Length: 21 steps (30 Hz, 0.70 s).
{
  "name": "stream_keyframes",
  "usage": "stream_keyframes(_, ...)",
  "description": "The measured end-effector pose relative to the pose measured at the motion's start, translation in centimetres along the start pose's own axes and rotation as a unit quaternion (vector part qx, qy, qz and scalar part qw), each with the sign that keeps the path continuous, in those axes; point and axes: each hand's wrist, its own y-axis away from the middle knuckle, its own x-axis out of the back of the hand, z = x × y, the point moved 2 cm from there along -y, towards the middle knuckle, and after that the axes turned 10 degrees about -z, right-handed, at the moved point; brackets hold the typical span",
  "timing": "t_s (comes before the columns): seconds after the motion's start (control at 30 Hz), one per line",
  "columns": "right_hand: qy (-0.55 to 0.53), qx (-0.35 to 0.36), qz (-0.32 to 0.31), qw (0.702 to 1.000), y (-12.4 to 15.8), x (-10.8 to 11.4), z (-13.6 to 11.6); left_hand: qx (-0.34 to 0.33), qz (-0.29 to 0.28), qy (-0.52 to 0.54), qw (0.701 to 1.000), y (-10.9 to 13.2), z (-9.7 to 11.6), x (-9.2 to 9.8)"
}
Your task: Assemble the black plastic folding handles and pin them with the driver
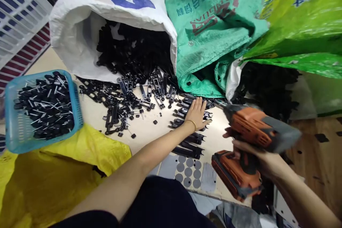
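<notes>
My left hand lies flat with its fingers stretched out on a row of black plastic parts set side by side on the table. In my right hand is an orange and grey cordless drill, gripped by its handle. Its front end points left, towards the far end of that row, just right of my left fingertips. Whether the tip touches a part I cannot tell. Left of the row lies a loose heap of black slotted plastic pieces, with small black knobs on metal pins near it.
A blue basket of black-headed pins stands at the left, beside a yellow sack. Behind are a white sack spilling black parts, a green sack and a lime-green bag. Grey round stickers lie near the front edge.
</notes>
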Motion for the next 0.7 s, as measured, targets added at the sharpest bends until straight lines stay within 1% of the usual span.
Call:
stream_keyframes(0.03, -0.010, -0.023, -0.050, 0.998, -1.8, -0.7, -1.4, -0.004, 0.003, 0.002, 1.000, 0.1, -0.1, -0.1)
stream_keyframes(0.07, -0.006, -0.039, -0.081, 0.996, -3.5, -1.3, -2.5, -0.008, 0.003, 0.011, 1.000, 0.2, -0.1, -0.2)
stream_keyframes(0.13, 0.030, -0.067, -0.119, 0.990, -6.5, -2.2, -4.2, -0.019, -0.012, 0.047, 0.999, 0.1, -0.1, -0.4)
stream_keyframes(0.27, 0.124, -0.122, -0.145, 0.974, -10.9, -2.9, -5.9, -0.013, -0.055, 0.124, 0.991, -0.3, 0.0, -0.6)
stream_keyframes(0.37, 0.182, -0.128, -0.157, 0.962, -12.9, -3.1, -6.9, 0.004, -0.064, 0.113, 0.991, -0.4, 0.0, -0.4)
stream_keyframes(0.47, 0.244, -0.108, -0.154, 0.952, -13.4, -3.4, -7.6, 0.009, -0.069, 0.087, 0.994, -0.3, 0.1, -0.1)
stream_keyframes(0.57, 0.265, -0.094, -0.152, 0.947, -12.3, -3.6, -7.7, 0.016, -0.081, 0.101, 0.991, 0.0, 0.1, 0.0)
stream_keyframes(0.7, 0.233, -0.151, -0.195, 0.941, -9.9, -3.7, -7.3, 0.016, -0.096, 0.145, 0.985, 0.4, 0.1, 0.0)
